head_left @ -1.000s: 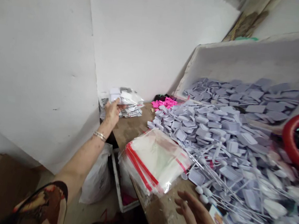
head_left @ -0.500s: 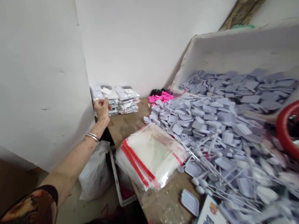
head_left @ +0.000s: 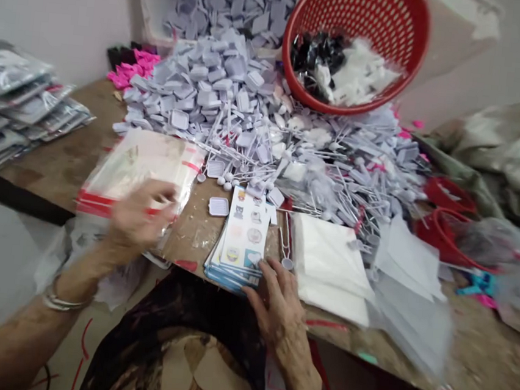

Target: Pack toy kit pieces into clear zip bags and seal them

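My left hand (head_left: 141,217), smeared by motion, is over a stack of clear plastic bags (head_left: 142,153) with red strips. Its fingers look half curled, and I cannot make out anything in them. At the table's front edge my right hand (head_left: 281,304) has its thumb and fingers at the lower right corner of a stack of printed cards (head_left: 242,230), pinching there. The cards are white with small coloured pictures and blue edges. A small lilac ridged tray (head_left: 218,206) lies just left of the cards. To the right of them is a pile of white bags (head_left: 327,257).
A large heap of small lilac plastic pieces (head_left: 206,85) covers the table's back. On it leans a red basket (head_left: 349,102) holding black and white packets. Filled packets (head_left: 25,99) are stacked at the left. Red containers (head_left: 453,238) and translucent sheets (head_left: 411,295) lie at the right.
My left hand has come back from the filled packets at the far left to the plastic bags. The view has swung right, bringing my right hand at the cards into sight.
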A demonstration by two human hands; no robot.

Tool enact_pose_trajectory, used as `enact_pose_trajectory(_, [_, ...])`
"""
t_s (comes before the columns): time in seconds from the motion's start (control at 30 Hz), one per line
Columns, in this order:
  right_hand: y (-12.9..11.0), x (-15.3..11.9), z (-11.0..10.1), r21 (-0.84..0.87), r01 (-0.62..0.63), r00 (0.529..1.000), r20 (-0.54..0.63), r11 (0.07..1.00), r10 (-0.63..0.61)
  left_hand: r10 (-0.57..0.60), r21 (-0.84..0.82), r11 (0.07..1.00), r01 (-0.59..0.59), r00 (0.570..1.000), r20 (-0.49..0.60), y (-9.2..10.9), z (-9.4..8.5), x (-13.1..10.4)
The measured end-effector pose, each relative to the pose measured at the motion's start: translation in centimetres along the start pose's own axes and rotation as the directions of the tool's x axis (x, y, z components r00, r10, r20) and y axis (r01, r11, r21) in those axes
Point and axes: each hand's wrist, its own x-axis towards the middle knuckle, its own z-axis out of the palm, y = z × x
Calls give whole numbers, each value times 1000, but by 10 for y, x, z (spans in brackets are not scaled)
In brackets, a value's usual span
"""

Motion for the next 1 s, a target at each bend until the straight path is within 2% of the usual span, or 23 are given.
enact_pose_trajectory(0.03, [0, -1, 1, 6, -14, 1000, 17, 1000, 14, 182, -21, 983, -180, 972, 147, 17, 26, -6])
enact_pose_trajectory(0.07, [0, -2, 2, 16, -37, 999, 31, 999, 37, 222, 10, 972, -234, 933, 283, 31, 47, -9])
enact_pose_trajectory(0.13, [0, -3, 4, 34, -107, 993, 62, 994, 105, 212, 131, 942, -310, 850, 482, 47, 78, -11])
enact_pose_trajectory(0.23, [0, -3, 5, 66, -235, 968, 102, 970, 228, 135, 231, 900, -370, 739, 660, 50, 95, -11])
enact_pose_trajectory(0.3, [1, -3, 4, 109, -291, 954, 110, 951, 280, 129, 231, 889, -396, 699, 703, 47, 97, -12])
enact_pose_trajectory(0.63, [3, 13, -7, 353, -340, 940, 104, 872, 325, 157, 224, 887, -404, 721, 675, 50, 104, -15])
enact_pose_trajectory(0.83, [-4, 20, -9, 422, -393, 918, 124, 817, 378, 164, 273, 857, -437, 734, 659, 58, 107, -16])
enact_pose_trajectory(0.9, [-7, 19, -6, 487, -437, 895, 154, 756, 418, 170, 287, 847, -448, 739, 652, 63, 108, -17])
enact_pose_trajectory(1.0, [-10, 16, 3, 619, -485, 849, 161, 618, 504, 182, 285, 844, -454, 743, 644, 69, 111, -17])
